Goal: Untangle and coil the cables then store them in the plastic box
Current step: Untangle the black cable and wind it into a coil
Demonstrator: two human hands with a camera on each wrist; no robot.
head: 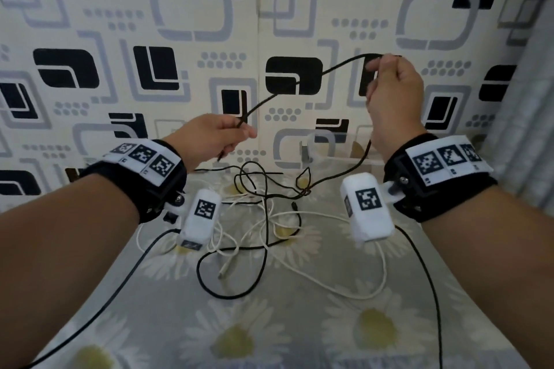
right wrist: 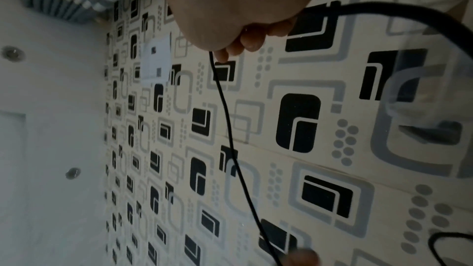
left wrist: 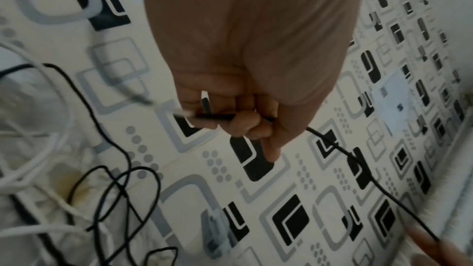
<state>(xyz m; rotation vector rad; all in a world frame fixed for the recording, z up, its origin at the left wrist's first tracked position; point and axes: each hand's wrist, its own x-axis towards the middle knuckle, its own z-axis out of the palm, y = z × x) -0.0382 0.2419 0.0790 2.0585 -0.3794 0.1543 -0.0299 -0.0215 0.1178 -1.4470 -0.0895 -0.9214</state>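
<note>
Two hands are raised above the bed, and one black cable (head: pixel 287 90) is stretched between them. It is pinched near its free end by the curled fingers of the left hand (head: pixel 209 136), with a short tail left hanging below, while farther along it is gripped by the right hand (head: pixel 389 90), held higher. From the right hand the cable is dropped back to the floral sheet (head: pixel 299 338), where a small knot (head: pixel 304 186) is seen in it — tied in among loops of white cable (head: pixel 329 284) and more black. A harder pull is judged likely to tighten that knot rather than free it, and the white cable could be dragged up with it. The clear plastic box (head: pixel 338 153) stands against the patterned wall (head: pixel 180 39), behind the tangle — it could be caught by a swinging loop
</note>
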